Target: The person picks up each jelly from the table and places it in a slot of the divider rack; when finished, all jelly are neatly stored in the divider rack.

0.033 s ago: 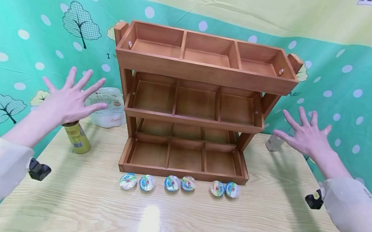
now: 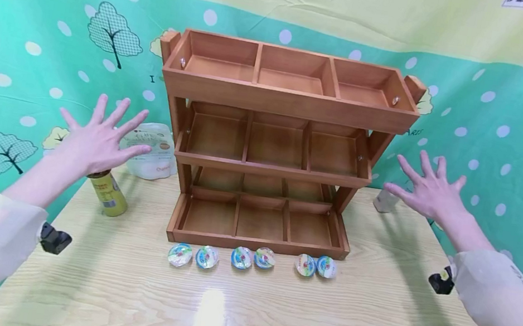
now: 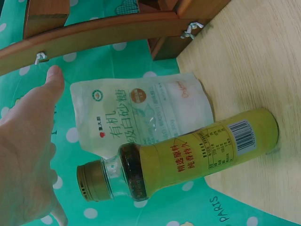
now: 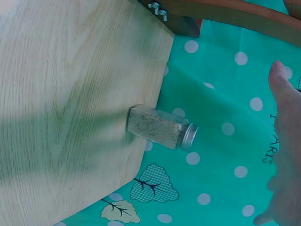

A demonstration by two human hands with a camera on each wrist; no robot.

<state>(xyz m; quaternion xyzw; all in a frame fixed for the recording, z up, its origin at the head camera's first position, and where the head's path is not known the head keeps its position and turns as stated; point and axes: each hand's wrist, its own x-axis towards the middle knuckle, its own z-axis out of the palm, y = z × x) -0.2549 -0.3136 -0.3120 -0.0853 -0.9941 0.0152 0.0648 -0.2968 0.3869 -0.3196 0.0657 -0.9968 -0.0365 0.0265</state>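
Observation:
My left hand (image 2: 102,136) is held in the air with fingers spread, left of a brown wooden three-tier rack (image 2: 291,102). Nearest to it are a bottle with a yellow label (image 3: 202,153) and a pale pouch (image 3: 146,108), neither of them touched. On the other side my right hand (image 2: 432,191) hovers, also spread and holding nothing. A glass jar with a silver lid (image 4: 157,127) stands near it, largely hidden behind that hand in the head view. Along the rack's front lie several small foil-lidded cups, among them a left cup (image 2: 180,254), a middle cup (image 2: 241,258) and a right cup (image 2: 326,267).
Each rack tier is divided into three compartments with nothing visible in them. The rack stands toward the back of a light wooden table (image 2: 268,322). Behind and beside the table hangs a green dotted cloth (image 2: 497,114). Wing nuts (image 3: 192,30) stick out from the rack's side.

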